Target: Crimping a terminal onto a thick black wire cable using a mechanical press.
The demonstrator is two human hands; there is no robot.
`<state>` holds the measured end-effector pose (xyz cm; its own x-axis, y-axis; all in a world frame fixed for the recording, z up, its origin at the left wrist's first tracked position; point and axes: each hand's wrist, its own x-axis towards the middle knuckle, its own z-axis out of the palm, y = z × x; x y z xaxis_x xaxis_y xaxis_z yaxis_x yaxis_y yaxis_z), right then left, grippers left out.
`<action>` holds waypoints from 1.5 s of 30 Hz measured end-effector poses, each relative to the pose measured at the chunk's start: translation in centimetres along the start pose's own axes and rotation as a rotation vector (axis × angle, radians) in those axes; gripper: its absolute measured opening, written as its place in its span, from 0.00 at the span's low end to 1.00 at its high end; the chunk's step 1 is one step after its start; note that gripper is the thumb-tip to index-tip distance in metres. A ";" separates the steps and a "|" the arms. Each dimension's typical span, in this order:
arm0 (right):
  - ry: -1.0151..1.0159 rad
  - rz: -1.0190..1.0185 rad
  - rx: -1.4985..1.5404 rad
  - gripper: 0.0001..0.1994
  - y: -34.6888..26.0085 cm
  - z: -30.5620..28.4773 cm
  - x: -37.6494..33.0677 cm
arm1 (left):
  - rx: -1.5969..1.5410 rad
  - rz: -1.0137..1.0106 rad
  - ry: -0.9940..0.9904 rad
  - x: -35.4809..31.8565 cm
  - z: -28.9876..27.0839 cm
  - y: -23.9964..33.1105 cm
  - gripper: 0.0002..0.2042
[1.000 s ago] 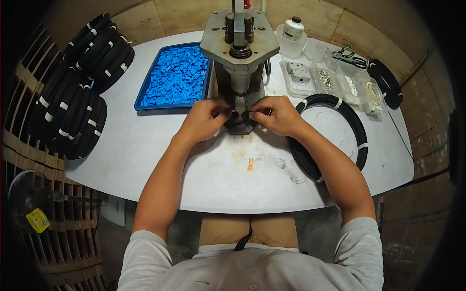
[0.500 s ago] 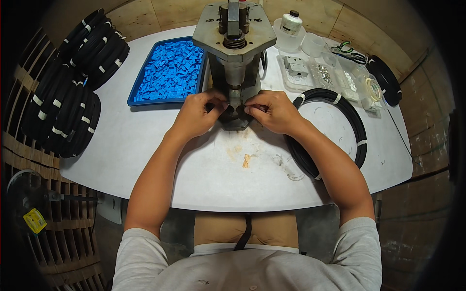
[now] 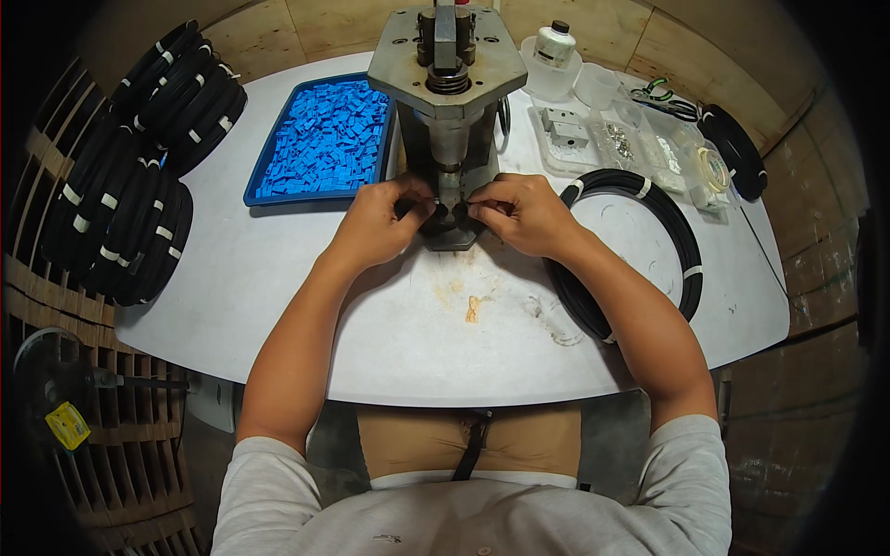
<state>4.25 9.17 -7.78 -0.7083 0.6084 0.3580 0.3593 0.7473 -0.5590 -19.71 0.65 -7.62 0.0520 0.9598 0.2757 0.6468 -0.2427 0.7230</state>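
Observation:
A grey metal bench press (image 3: 449, 79) stands at the table's far middle, its ram lowered over a small base. At the left of the ram tip my left hand (image 3: 387, 215) is closed, with thumb and index finger pinched together. My right hand (image 3: 524, 211) makes a similar pinch at the ram's right side. Dark material shows between the two sets of fingertips, too small and shadowed to make out. A coil of black cable (image 3: 688, 232), bound with white tape, lies beneath and beside my right forearm.
To the left are a blue tray (image 3: 269, 197) full of small blue pieces and stacked black coils (image 3: 125, 208). Back right stand a white bottle (image 3: 556, 43), a metal block (image 3: 565, 128), clear containers of small parts (image 3: 619, 144) and green-handled pliers (image 3: 660, 91). An orange scrap (image 3: 473, 309) lies in front.
Both hands keep their pinch at the press, with hardly any movement. Below the table edge, my legs have spread slightly.

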 end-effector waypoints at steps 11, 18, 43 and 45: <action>-0.030 0.046 0.029 0.09 -0.3 -0.2 0.1 | -0.006 -0.034 -0.023 -0.1 -0.1 0.4 0.08; -0.013 0.036 0.006 0.09 -0.6 -0.3 0.1 | 0.006 -0.037 -0.041 -0.1 -0.1 0.5 0.08; -0.013 0.038 -0.017 0.09 -0.6 -0.2 -0.1 | -0.040 -0.028 -0.037 -0.1 0.1 0.1 0.09; -0.014 0.031 -0.015 0.09 -0.5 -0.1 -0.1 | -0.047 -0.029 -0.036 -0.1 0.2 0.0 0.09</action>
<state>4.19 8.76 -7.40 -0.7052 0.6277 0.3296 0.3906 0.7319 -0.5583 -19.58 0.59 -7.76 0.0617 0.9709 0.2315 0.6121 -0.2200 0.7596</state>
